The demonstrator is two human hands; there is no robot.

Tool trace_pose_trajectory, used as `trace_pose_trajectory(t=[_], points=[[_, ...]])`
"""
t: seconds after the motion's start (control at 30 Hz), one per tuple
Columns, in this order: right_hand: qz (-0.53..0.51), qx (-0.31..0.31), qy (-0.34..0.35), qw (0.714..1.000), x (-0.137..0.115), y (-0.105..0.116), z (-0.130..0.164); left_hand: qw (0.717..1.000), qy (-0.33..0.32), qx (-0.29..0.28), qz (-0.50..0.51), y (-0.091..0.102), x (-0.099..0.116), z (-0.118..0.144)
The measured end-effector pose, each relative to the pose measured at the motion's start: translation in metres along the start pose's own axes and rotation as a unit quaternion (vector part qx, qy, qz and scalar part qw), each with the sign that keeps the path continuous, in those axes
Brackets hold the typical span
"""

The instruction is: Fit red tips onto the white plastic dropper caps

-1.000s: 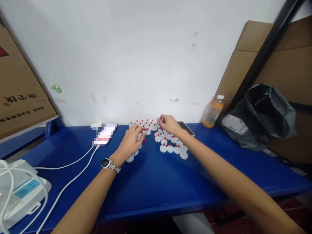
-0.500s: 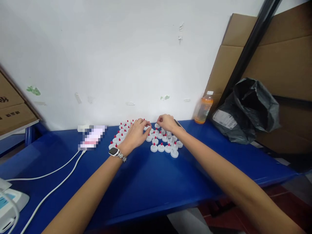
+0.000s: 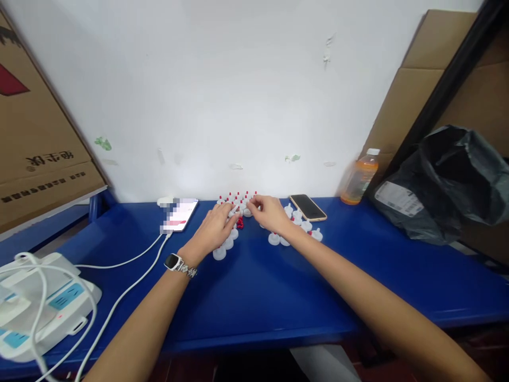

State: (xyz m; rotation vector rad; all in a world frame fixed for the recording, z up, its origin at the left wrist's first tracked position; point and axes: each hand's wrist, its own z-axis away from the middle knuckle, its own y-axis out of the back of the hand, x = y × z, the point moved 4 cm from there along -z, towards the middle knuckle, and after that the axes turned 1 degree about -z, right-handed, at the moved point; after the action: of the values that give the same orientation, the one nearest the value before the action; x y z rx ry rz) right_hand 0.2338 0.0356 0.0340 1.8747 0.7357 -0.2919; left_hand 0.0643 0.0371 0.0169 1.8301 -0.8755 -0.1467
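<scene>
Your right hand [image 3: 269,212] pinches its fingertips together among caps [image 3: 274,240]; your left hand's [image 3: 217,225] grip cannot be told.

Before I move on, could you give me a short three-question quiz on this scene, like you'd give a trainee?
1. What is the right hand nearest to: A, the bottle; B, the white pieces; C, the bag?
2. Which wrist wears the watch?
3. Fill in the blank: beside the left hand, near its thumb, is a cluster of small ____ parts.

Key: 1. B. 2. The left. 3. Red.
</scene>
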Motion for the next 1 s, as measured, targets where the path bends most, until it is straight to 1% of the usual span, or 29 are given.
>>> trace_pose_trajectory(t=[0.07,0.13,0.2,0.4,0.5,0.57,0.63,0.7,0.73,0.77,0.8,0.87,0.93,1.0], points=[[0.077,-0.048,0.037,0.995,-0.001,-0.009,0.001,1.000,0.006,-0.011,0.003,0.001,-0.009,0.006],[0.134,-0.093,0.069,0.984,-0.003,-0.019,0.003,1.000,0.011,-0.015,0.008,0.002,-0.012,0.010],[0.167,-0.115,0.091,0.975,-0.006,-0.027,0.005,1.000,0.008,-0.014,0.014,0.003,-0.012,0.013],[0.228,-0.124,0.125,0.958,-0.012,-0.042,0.008,1.000,-0.001,-0.008,0.017,0.003,-0.007,0.016],[0.229,-0.124,0.129,0.957,-0.011,-0.042,0.008,1.000,-0.003,0.002,0.023,0.003,-0.008,0.017],[0.208,-0.114,0.130,0.963,-0.011,-0.037,0.008,1.000,-0.004,0.008,0.026,0.003,-0.008,0.018],[0.138,-0.095,0.116,0.979,-0.010,-0.029,0.008,1.000,-0.002,0.011,0.028,0.004,-0.006,0.018],[0.000,-0.066,0.080,0.995,-0.007,-0.020,0.008,0.999,0.001,0.011,0.033,0.005,-0.002,0.018],[-0.085,-0.050,0.058,0.993,-0.005,-0.016,0.009,0.999,-0.001,0.010,0.039,0.006,0.000,0.018],[-0.170,-0.034,0.035,0.984,-0.003,-0.013,0.009,0.999,-0.003,0.006,0.046,0.006,0.004,0.018],[-0.245,-0.020,0.016,0.969,-0.001,-0.010,0.010,0.999,-0.007,0.002,0.054,0.006,0.007,0.018],[-0.353,-0.002,-0.011,0.936,0.001,-0.008,0.013,0.997,-0.015,-0.008,0.069,0.007,0.015,0.018],[-0.411,0.003,-0.028,0.911,0.001,-0.007,0.015,0.996,-0.026,-0.015,0.081,0.007,0.022,0.019],[-0.439,-0.002,-0.037,0.898,-0.001,-0.008,0.018,0.995,-0.035,-0.015,0.091,0.009,0.027,0.020]])
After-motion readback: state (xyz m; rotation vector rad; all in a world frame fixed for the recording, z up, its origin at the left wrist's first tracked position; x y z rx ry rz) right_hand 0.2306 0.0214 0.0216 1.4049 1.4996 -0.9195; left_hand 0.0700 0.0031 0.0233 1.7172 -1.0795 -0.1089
